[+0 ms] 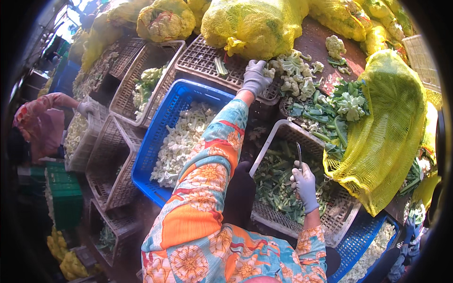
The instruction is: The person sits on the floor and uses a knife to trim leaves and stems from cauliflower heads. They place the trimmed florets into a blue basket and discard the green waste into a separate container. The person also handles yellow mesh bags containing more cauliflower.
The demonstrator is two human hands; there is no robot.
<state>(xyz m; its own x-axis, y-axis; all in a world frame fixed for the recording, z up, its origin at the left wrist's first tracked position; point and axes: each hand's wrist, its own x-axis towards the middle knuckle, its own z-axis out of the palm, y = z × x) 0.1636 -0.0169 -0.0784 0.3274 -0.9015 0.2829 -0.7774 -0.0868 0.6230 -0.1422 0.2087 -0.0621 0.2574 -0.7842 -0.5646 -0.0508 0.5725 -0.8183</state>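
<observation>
My left hand (255, 78), in a pale work glove, reaches far forward over an upturned plastic crate (208, 58). Its fingers are closed around a cauliflower piece (269, 72), partly hidden by the glove. A small knife (299, 155) points upward from my gloved right hand (305, 187), above a white crate (272, 136) of leaf and stem trimmings (279, 177). Cut cauliflower florets (297, 76) are heaped just right of my left hand. Under my left arm, a blue basket (141, 166) holds many small florets (177, 145).
A full yellow mesh sack (253, 26) of cauliflower stands ahead. To the right, another yellow mesh sack (389, 134) lies beside loose leaves (339, 113). Stacked crates (109, 169) line the left. Co-workers are at both sides, one with a gloved hand (85, 108) on a crate.
</observation>
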